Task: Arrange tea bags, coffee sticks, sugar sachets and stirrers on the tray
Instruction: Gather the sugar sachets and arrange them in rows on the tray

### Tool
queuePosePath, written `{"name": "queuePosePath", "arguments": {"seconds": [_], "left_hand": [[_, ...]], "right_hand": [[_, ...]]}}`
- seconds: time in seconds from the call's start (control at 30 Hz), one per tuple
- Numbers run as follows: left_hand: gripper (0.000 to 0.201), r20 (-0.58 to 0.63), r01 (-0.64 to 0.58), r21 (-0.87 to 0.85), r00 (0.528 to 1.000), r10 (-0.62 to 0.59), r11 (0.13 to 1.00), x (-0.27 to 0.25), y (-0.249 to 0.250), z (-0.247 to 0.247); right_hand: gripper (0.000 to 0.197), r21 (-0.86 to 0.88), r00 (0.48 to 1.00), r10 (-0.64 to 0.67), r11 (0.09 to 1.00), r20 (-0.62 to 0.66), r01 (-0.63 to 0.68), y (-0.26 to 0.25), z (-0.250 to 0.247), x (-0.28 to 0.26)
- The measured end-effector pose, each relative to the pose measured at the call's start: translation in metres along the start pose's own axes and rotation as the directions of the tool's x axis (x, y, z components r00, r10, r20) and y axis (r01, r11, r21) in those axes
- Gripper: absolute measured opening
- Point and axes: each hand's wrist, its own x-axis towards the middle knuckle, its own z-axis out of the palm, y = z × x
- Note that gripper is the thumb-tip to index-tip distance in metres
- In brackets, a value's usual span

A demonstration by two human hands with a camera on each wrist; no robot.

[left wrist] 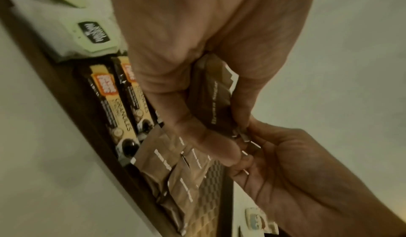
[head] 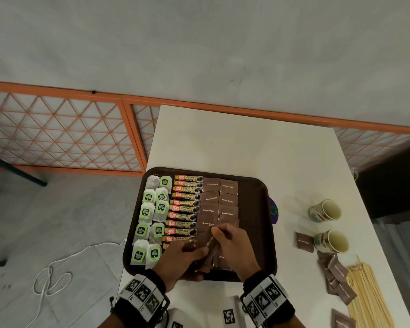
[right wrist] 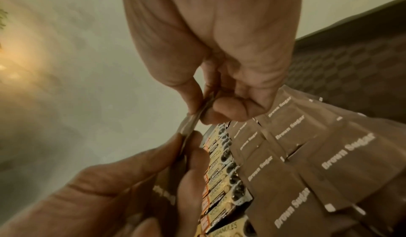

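A dark brown tray (head: pixel 258 233) lies on the white table. It carries green-tagged tea bags (head: pixel 149 211) at the left, a column of coffee sticks (head: pixel 184 209) in the middle and brown sugar sachets (head: pixel 220 200) in two columns at the right. Over the tray's near edge my left hand (head: pixel 185 261) grips a small stack of brown sugar sachets (left wrist: pixel 211 101). My right hand (head: pixel 225 235) pinches the far end of one sachet (right wrist: pixel 193 124) of that stack between thumb and forefinger.
Two paper cups (head: pixel 327 221) stand to the right of the tray. Loose brown sachets (head: pixel 334 275) and a bundle of wooden stirrers (head: pixel 367 297) lie at the table's near right. A purple object (head: pixel 273 210) peeks out beside the tray's right rim.
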Motion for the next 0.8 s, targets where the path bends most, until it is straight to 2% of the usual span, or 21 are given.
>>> {"name": "queuePosePath", "arguments": {"seconds": [0.13,0.2,0.3,0.37,0.43,0.5,0.57,0.6,0.7,0.8], "left_hand": [[0.016,0.045,-0.013,0.099,0.999,0.008,0.995,0.004,0.009,-0.002],[0.025,0.079,-0.007,0.158,0.997,-0.006,0.987,0.007,0.016,-0.002],[0.041,0.055,-0.008,0.195,0.999,-0.003,0.981,0.015,0.027,-0.007],[0.038,0.048,-0.025,0.198,0.999,0.016,0.98,0.022,0.031,-0.011],[0.033,0.023,-0.033,0.153,0.999,0.03,0.988,0.027,0.032,-0.01],[0.03,-0.02,-0.017,-0.061,1.0,0.016,0.998,0.034,0.032,-0.007],[0.027,-0.037,0.003,-0.318,0.999,-0.015,0.948,0.04,0.032,0.0],[0.025,-0.061,0.002,-0.381,0.998,-0.028,0.925,0.044,0.031,0.004],[0.017,-0.17,-0.009,-0.378,0.984,-0.06,0.926,0.053,0.029,0.013],[0.021,-0.196,0.01,-0.383,0.976,-0.092,0.924,0.054,0.033,0.01]], "right_hand": [[0.014,0.051,0.999,-0.031,0.998,0.025,0.029,-0.007,0.0,0.004],[0.016,0.012,0.994,-0.101,0.995,0.039,0.101,-0.011,-0.006,0.01],[0.011,-0.13,0.959,-0.163,0.972,0.232,0.197,-0.02,-0.015,0.022],[0.01,-0.175,0.933,-0.138,0.963,0.331,0.205,-0.025,-0.018,0.026],[0.013,-0.111,0.955,-0.117,0.982,0.274,0.153,-0.028,-0.016,0.025],[0.015,0.022,0.976,-0.031,0.999,0.215,0.027,-0.027,-0.013,0.022],[0.016,0.153,0.972,0.058,0.984,0.228,-0.095,-0.024,-0.009,0.02],[0.015,0.191,0.973,0.079,0.974,0.216,-0.121,-0.02,-0.007,0.021],[0.012,0.231,0.981,0.162,0.956,0.103,-0.182,-0.021,-0.01,0.044],[0.012,0.182,0.98,0.2,0.963,0.012,-0.199,-0.03,-0.02,0.088]]}}
